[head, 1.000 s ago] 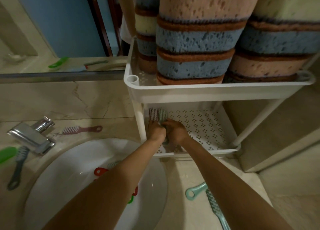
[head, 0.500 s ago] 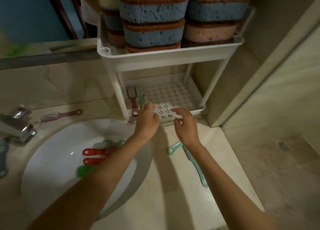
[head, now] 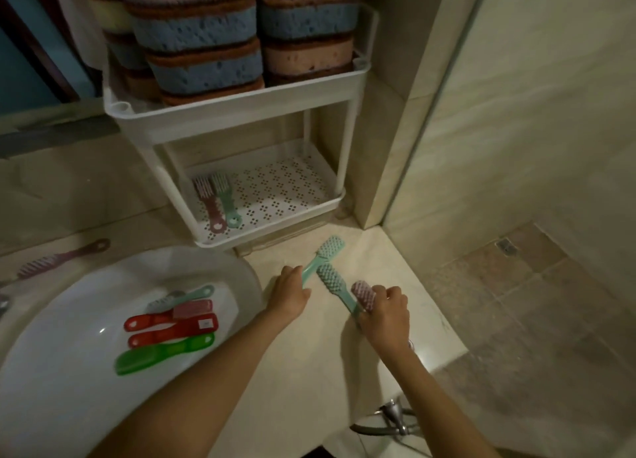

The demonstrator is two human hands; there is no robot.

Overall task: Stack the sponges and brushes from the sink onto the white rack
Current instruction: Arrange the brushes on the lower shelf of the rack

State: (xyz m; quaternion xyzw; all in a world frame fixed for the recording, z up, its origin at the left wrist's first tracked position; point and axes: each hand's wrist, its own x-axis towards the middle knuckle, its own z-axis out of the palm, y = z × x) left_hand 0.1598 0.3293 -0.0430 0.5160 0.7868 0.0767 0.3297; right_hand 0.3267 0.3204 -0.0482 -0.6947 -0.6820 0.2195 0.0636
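Observation:
My left hand grips the handle of a teal brush on the counter below the white rack. My right hand holds a second teal brush and a pink-headed brush together. On the rack's lower shelf lie a maroon brush and a green-grey brush side by side at the left. Stacked sponges fill the top shelf. In the sink lie two red brushes, a green brush and a teal one.
A maroon brush lies on the counter behind the sink. A wall corner stands right of the rack, and the counter's right edge drops to a tiled floor. A metal fitting sits at the counter's near edge.
Both hands left the rack's lower shelf, where two brushes now lie, and came down to the counter. Each hand has taken hold of brushes there.

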